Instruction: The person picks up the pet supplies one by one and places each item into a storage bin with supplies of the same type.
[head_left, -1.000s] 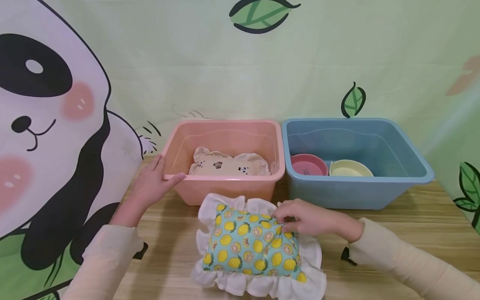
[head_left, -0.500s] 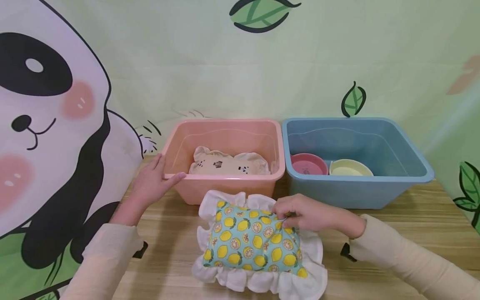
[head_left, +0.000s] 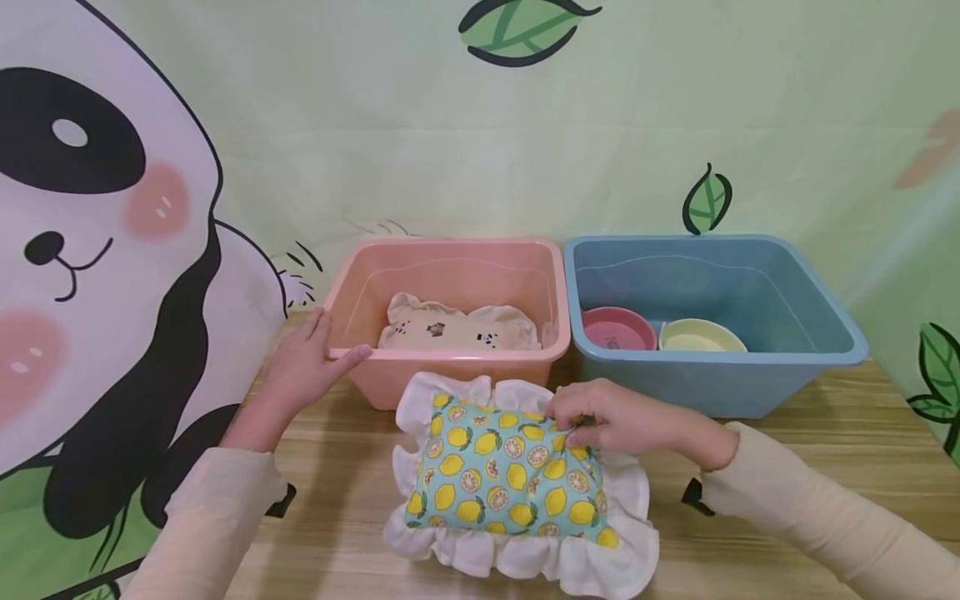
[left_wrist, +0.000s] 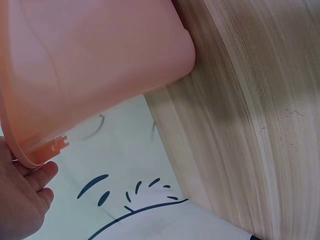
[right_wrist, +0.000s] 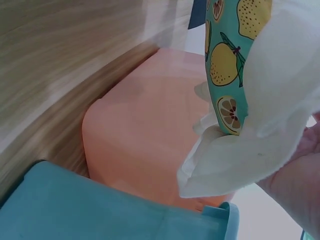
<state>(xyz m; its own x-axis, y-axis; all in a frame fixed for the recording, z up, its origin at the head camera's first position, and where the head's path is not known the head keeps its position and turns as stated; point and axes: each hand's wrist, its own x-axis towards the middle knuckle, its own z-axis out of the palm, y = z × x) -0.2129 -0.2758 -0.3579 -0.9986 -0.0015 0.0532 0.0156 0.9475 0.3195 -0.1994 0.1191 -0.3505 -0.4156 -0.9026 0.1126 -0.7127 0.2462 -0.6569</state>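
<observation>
My right hand (head_left: 622,419) pinches the upper right part of a small pillow (head_left: 498,479) with lemon print on turquoise and a white ruffled edge. In the right wrist view, the lemon pillow (right_wrist: 223,65) hangs above the table, near the outer wall of the pink bin (right_wrist: 145,130). At the front left corner of that pink bin (head_left: 457,377), my left hand (head_left: 303,358) grips the rim, thumb lying along the front edge. Fingers of the left hand (left_wrist: 22,195) curl under the rim in the left wrist view. A beige frilled pillow (head_left: 453,329) with small bear prints lies inside the pink bin.
A blue bin (head_left: 675,387) stands right of the pink one, their rims nearly touching. It holds a pink round dish (head_left: 618,327) and a pale yellow one (head_left: 701,335). Both bins stand on a wood-grain table (head_left: 330,500), before a printed panda backdrop (head_left: 420,150).
My right hand has raised the lemon pillow slightly, its top edge now overlapping more of the pink bin's front. The left hand stays on the rim.
</observation>
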